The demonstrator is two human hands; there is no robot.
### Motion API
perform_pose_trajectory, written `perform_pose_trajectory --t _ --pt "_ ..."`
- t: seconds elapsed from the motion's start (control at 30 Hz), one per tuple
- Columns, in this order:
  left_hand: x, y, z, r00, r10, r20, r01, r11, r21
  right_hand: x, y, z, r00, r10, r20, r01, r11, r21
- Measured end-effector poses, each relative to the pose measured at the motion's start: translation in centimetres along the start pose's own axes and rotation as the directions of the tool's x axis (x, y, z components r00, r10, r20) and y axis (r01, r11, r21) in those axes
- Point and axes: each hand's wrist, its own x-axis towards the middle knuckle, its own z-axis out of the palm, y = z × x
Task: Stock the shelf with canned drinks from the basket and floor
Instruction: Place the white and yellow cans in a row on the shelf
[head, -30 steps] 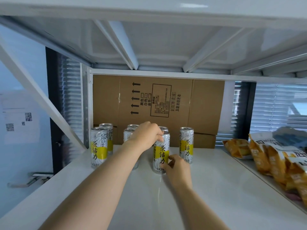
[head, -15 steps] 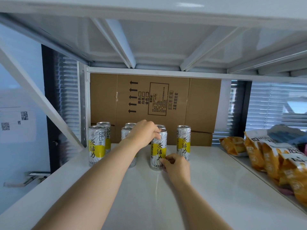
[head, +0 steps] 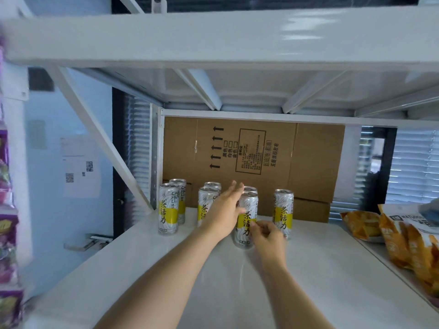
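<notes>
At the far left edge hang blurred purple snack packets [head: 6, 224], too smeared to read. Moving in, the white metal shelf [head: 308, 276] carries its silver-and-yellow slim drink cans in short rows: a front-left can [head: 168, 208] with another [head: 180, 200] right behind it, then a second pair [head: 206, 205], partly hidden by the person's left hand [head: 225, 210]. That hand is flat and spread, fingers wide and gripping nothing, its palm alongside the left flank of the middle front can [head: 247, 220], though I cannot tell whether it actually touches. The right hand [head: 267, 233] is low on the same can's right side, fingers curled narrowly toward the base, seemingly nudging and not lifting. A further can [head: 283, 213] stands just beside it to the right, and a brown printed cardboard carton [head: 249, 157] backs the whole group. To my eye the step is squaring this can into line with its neighbours; done well, that means pushing from the base so the tall can slides and does not tip, with the open left hand ready as a stop. Orange crisp bags [head: 403, 243] lie well apart on the right. No basket or floor stock shows here, so more cans probably remain to fetch.
</notes>
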Motion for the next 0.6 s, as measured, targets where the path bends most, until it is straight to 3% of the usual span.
perform_pose_trajectory --t 0.17,0.3,0.43,0.6 --pt "-3.1 0.5 -0.6 0.958 -0.261 -0.114 0.207 0.912 -0.354 -1.1 -2.4 -0.1 0.997 -0.072 -0.040 0.077 0.986 0.150" --pt "-6.4 0.4 -2.7 0.905 -0.399 -0.147 0.267 0.802 -0.534 -2.8 -4.6 0.2 0.982 -0.017 0.186 -0.025 0.974 0.224" --pt "-10.4 0.2 -5.9 0.859 -0.486 -0.161 0.266 0.692 -0.671 -5.9 -8.6 1.3 0.897 -0.009 0.441 -0.101 0.969 0.225" --pt "-15.4 -0.7 -10.9 0.804 -0.573 -0.161 0.234 0.553 -0.800 -11.0 -14.4 4.8 0.872 -0.084 0.482 -0.096 0.937 0.336"
